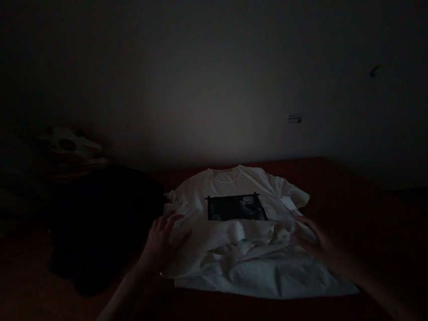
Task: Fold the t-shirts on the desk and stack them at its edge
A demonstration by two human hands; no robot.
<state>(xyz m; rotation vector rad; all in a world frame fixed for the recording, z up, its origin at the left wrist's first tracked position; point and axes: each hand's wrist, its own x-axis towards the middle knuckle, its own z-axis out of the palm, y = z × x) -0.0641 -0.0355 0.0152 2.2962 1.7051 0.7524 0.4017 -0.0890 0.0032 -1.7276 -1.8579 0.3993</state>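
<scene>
A white T-shirt [191, 233] lies face up with its collar at the far side and a dark rectangular print [235, 208] on the chest. Its lower half is rumpled, with creases across the middle and a loose hem towards me. My left hand [164, 238] rests at the shirt's left side, fingers spread over the cloth. At the right side, below the sleeve, my right hand [315, 236] touches the fabric with its fingers stretched out and apart; dim light blurs its detail.
The shirt lies on a reddish-brown surface [198, 313]. A heap of black cloth [103, 226] sits close on the left. Behind it is a white and red plush-like object [72, 144]. A pale wall [206, 80] with a small label [295, 119] rises at the back.
</scene>
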